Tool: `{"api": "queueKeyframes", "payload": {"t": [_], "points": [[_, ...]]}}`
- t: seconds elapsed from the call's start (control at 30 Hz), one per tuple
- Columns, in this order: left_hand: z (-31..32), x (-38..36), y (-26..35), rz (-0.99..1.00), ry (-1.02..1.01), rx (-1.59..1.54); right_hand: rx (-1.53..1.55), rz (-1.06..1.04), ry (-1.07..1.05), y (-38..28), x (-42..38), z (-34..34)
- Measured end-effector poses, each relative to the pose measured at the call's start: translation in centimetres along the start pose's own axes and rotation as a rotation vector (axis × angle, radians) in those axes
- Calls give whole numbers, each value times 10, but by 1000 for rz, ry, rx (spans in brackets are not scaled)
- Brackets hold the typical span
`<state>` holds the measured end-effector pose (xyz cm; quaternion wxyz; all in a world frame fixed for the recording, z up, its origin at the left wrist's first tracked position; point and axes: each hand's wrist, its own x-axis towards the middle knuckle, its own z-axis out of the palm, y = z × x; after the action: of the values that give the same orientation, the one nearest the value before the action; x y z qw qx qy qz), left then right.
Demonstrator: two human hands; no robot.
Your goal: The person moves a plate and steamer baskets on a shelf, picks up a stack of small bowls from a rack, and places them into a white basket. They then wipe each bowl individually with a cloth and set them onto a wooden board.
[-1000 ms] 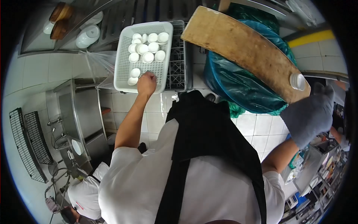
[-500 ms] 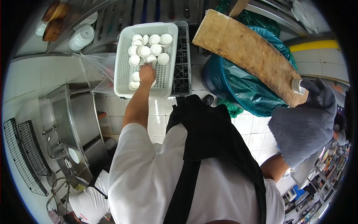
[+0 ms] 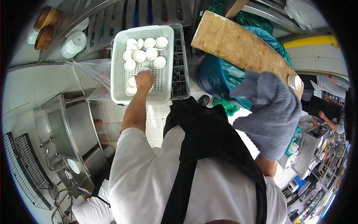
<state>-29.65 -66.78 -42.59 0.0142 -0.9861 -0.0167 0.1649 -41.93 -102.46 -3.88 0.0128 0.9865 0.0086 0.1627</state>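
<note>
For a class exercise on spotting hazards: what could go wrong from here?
The grey cloth over the right hand could brush the stack of white dishes near one end of the wooden board and topple it.

Small dishes lie loose in the basket, some overlapping; they might slide or knock together as the left hand works among them.

On my screen, upper left of centre, I see the white basket [image 3: 163,76] over a dark crate [image 3: 180,63]; small white bowls [image 3: 140,56] lie inside. At upper right, the wooden board [image 3: 242,43] carries stacked white bowls [image 3: 294,82].
</note>
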Motion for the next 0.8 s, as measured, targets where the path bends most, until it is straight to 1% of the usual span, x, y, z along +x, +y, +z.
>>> {"api": "queueKeyframes", "payload": {"t": [0.03,0.07,0.13,0.2,0.27,0.3,0.33,0.37,0.4,0.47,0.5,0.53,0.6,0.63,0.67,0.73,0.77,0.8], "points": [[1,2,-2,21,78,-50,116,-71,-16,-3,7,1],[6,10,-4,17,84,-54,115,-76,-10,-5,10,2],[21,29,-13,6,7,-3,186,-247,14,-9,11,4],[24,35,-20,5,42,17,148,-266,-7,-12,9,1],[21,33,-22,11,73,38,149,-167,-10,-11,5,3],[0,26,-22,-51,78,-140,146,-166,-11,-12,5,3],[-12,22,-22,-114,82,-315,282,-123,-38,-14,5,4],[-4,24,-30,-143,247,-441,418,-77,-63,-18,6,5],[1,25,-41,-137,247,-439,555,-28,-88,-21,7,6],[3,27,-58,-533,11,-1710,830,67,-134,-27,9,8],[-19,12,-49,-598,15,-1747,967,115,-154,-27,9,8],[-29,2,-46,-591,16,-1747,967,116,-148,-26,10,10],[-37,-11,-43,-617,12,-1914,989,26,-185,-20,10,15],[-31,-11,-48,-669,-18,-1916,999,-17,-210,-16,8,17],[-29,-15,-49,-664,-16,-1918,1007,-61,-228,-13,8,18],[-52,-21,-39,-603,-20,-1884,1011,-158,-243,-13,17,15],[-61,-29,-34,-563,-18,-1907,1189,-24,-317,-20,20,-6],[-73,-38,-27,-535,-25,-1921,1190,-17,-336,-25,15,0]]}}
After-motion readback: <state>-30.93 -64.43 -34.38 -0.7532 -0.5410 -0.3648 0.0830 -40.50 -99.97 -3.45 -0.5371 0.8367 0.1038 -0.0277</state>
